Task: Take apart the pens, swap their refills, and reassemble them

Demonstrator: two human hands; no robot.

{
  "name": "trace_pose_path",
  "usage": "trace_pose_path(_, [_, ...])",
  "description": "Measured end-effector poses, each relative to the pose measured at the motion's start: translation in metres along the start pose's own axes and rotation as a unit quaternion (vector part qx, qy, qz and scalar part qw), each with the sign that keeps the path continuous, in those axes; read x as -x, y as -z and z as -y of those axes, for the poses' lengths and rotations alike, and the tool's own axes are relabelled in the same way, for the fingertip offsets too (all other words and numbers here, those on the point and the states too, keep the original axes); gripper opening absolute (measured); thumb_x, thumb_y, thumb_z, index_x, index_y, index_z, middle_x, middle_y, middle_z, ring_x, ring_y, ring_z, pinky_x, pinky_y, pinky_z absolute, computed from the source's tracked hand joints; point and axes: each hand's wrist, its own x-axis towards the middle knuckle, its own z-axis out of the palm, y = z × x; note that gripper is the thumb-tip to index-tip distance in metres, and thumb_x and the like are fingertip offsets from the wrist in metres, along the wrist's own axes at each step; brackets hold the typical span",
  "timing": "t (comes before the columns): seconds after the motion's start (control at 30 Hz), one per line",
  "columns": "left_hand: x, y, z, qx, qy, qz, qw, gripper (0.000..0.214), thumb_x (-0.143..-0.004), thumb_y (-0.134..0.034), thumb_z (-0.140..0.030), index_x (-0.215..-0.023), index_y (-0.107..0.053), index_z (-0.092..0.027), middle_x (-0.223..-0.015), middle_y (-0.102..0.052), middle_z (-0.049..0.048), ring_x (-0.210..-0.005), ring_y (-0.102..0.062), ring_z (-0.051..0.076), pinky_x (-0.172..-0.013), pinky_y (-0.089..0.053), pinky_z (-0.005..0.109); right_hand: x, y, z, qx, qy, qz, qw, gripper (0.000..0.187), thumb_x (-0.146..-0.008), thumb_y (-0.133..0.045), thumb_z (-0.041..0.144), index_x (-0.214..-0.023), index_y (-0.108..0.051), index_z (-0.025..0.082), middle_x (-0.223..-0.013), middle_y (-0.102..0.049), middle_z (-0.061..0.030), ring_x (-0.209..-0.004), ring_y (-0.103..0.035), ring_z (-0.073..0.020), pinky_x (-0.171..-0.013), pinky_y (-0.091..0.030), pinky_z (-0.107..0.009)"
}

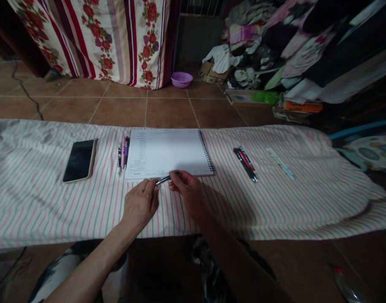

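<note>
Between my two hands is a dark pen [163,180], held nearly level just over the near edge of a spiral notebook [174,149]. My left hand [140,198] has its fingers closed on the pen's left end. The other end is pinched by my right hand [187,189] between thumb and fingers. The notebook lies open at a mostly white page with small print down its left side. Its spiral binding faces right. Beside its left edge lie several pens [123,155], in purple, pink and a black-and-white pattern.
A striped cloth [101,206] covers the table. At the left rests a phone [80,160]. Right of the notebook lie a few dark pens [246,164] and a pale, slim item [280,163]. Beyond, a purple basin [181,79] stands on the tiled floor near piled clothes [252,38].
</note>
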Motion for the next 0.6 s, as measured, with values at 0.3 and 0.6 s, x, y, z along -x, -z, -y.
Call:
trace_pose_path(0.3, [-0.0012, 0.0013, -0.0059, -0.013, -0.013, -0.016, 1.000, 0.027, -0.090, -0.036, -0.027, -0.107, -0.054, -0.016, -0.079, -0.061, 0.0049, -0.067, -0.056, 0.017, -0.061, -0.042, 0.028, -0.0045, 0.0039, -0.0041, 0.095, 0.022, 0.000, 0.995, 0.038, -0.074, -0.055, 0.053, -0.064, -0.055, 0.016, -0.055, -0.057, 0.0005, -0.043, -0.050, -0.0078, -0.038, -0.040, -0.018])
trace_pose_path(0.6, [-0.0004, -0.0001, -0.0053, -0.031, -0.024, -0.024, 0.999, 0.027, -0.090, -0.038, -0.027, -0.106, -0.056, -0.016, -0.078, -0.062, 0.0045, -0.066, -0.057, 0.017, -0.059, -0.041, 0.028, 0.0005, 0.0034, 0.0022, 0.055, 0.010, 0.019, 0.998, 0.035, -0.073, -0.060, 0.048, -0.060, -0.055, 0.016, -0.048, -0.049, 0.0045, -0.040, -0.045, -0.0064, -0.040, -0.037, -0.019])
